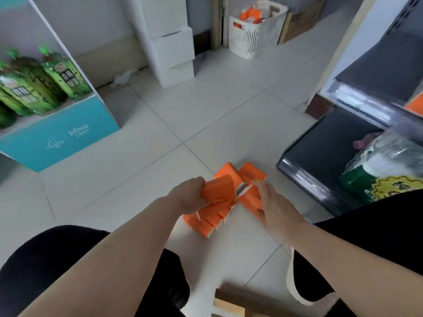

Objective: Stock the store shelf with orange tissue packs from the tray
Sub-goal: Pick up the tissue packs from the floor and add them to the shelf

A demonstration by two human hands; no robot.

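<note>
Head view: your left hand [190,195] grips the top pack [219,194] by its left edge, fingers curled round it. Your right hand [273,202] pinches the right-side pack [249,199], fingers on top and thumb at the lower edge. Both belong to the pile of orange tissue packs [251,176] on the floor [183,110], right in front of your knees.

Count: at least six packs in the pile, two behind your hands, two held and the rest under your left hand. Blur rules out an exact number.

More orange packs sit in a white slatted basket [251,42] by the far wall, well apart from the pile.

Dark grey shelf [320,145] is just right of the pile, with one green-and-white wrapped bundle [377,170] on its lower level.

The floor is pale tile. On your left, a teal display stand [68,133] holds green bottles [66,76]. Three white boxes [169,46] are stacked at the back wall.
</note>
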